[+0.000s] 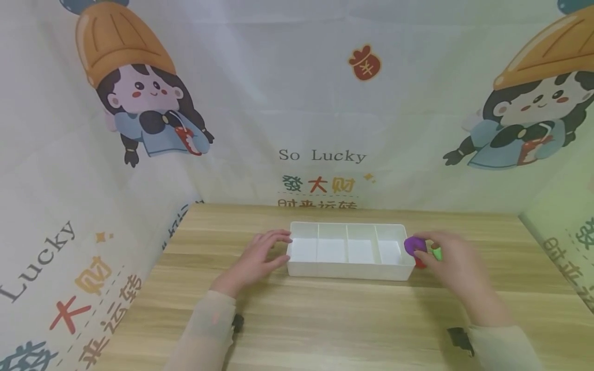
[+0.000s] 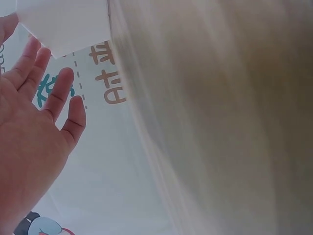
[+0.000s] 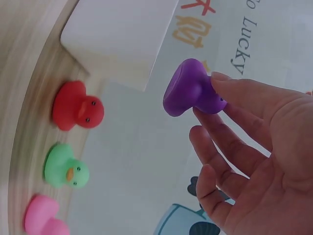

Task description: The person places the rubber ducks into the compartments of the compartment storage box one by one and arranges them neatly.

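Between thumb and fingers my right hand (image 1: 452, 260) pinches a purple rubber duck (image 3: 188, 90), held up off the table beside the right end of a white divided box (image 1: 350, 271). My left hand (image 1: 252, 260) is at the box's left end, fingers spread and fingertips at its wall. In the left wrist view the fingers look fairly straight near the box corner. Below the raised purple duck, a red duck (image 3: 76, 106), a green duck (image 3: 66, 166) and a pink duck (image 3: 44, 215) stand in a row on the table. The box compartments show only bare white floors.
The wooden table (image 1: 325, 324) reaches back to a printed cloth (image 1: 241, 103) that also hangs at both sides. Dark straps with small devices (image 1: 460, 340) sit at the wrists.
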Tool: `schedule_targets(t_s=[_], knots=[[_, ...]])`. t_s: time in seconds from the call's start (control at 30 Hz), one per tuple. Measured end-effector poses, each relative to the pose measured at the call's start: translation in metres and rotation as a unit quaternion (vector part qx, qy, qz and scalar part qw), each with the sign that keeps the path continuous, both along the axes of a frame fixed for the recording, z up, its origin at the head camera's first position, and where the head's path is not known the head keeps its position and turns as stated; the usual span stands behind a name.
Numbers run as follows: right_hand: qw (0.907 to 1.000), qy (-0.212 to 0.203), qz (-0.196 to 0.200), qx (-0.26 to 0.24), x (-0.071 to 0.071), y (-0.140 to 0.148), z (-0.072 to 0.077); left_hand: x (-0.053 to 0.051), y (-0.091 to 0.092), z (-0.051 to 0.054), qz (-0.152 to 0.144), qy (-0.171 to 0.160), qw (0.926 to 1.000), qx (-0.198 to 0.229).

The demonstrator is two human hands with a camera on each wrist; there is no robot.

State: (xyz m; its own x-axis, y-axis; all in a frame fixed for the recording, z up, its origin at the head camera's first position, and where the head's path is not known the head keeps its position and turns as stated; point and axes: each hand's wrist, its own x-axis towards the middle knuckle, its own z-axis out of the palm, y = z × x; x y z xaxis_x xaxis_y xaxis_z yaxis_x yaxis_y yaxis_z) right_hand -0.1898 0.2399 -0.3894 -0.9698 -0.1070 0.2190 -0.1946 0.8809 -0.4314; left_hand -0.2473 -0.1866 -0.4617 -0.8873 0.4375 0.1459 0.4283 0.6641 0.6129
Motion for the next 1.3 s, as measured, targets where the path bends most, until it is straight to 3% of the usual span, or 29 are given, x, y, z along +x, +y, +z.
schedule_targets(t_s=[0.33, 0.73, 0.93, 1.3], knots=[[0.9994, 0.008, 0.028, -0.019, -0.006, -0.026, 0.000, 0.000, -0.001, 0.004, -0.006, 0.000, 0.9999, -0.014], [0.9983, 0.024, 0.053, 0.000, -0.018, -0.047, -0.006, -0.004, 0.000, 0.011, -0.023, 0.015, 0.9988, -0.040], [0.9974, 0.030, 0.065, 0.007, -0.021, -0.063, -0.007, -0.002, 0.001, 0.014, -0.017, 0.001, 0.9990, -0.041], [0.9960, 0.047, 0.076, 0.009, -0.028, -0.085, -0.016, -0.001, 0.001, 0.013, -0.023, 0.008, 0.9991, -0.034]])
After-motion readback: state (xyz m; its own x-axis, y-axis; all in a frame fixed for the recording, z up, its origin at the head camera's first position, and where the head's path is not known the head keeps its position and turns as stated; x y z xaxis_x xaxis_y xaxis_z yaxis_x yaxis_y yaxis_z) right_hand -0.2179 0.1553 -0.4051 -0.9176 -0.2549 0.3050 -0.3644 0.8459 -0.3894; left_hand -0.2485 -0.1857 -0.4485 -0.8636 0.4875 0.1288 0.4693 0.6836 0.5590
